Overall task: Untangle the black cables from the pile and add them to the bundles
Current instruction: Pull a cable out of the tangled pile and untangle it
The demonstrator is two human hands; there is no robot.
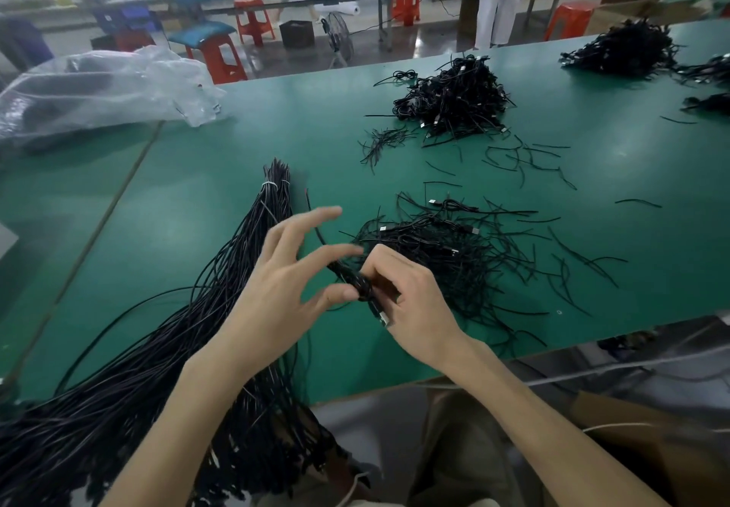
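**Q:** What does the grip hold?
**A:** One folded black cable (354,280), taken by both hands. The left hand (284,281) pinches it between thumb and fingertip, the other fingers spread. The right hand (411,301) curls round its near end, where a metal plug (382,318) shows.

**Q:** Which way does the cable's destination lie?
**A:** The bundle (227,269) lies just left of the grip, partly under the left forearm. Its long axis runs from the worktop's (221,151) near edge away to a white tie (272,184). The left hand is nearer. The pile (446,257) lies just beyond the right hand.

**Q:** What cannot be read?
**A:** The right fingers cover part of the fold. Whether any strand still joins the pile cannot be told. The bundle's near end is cut off.
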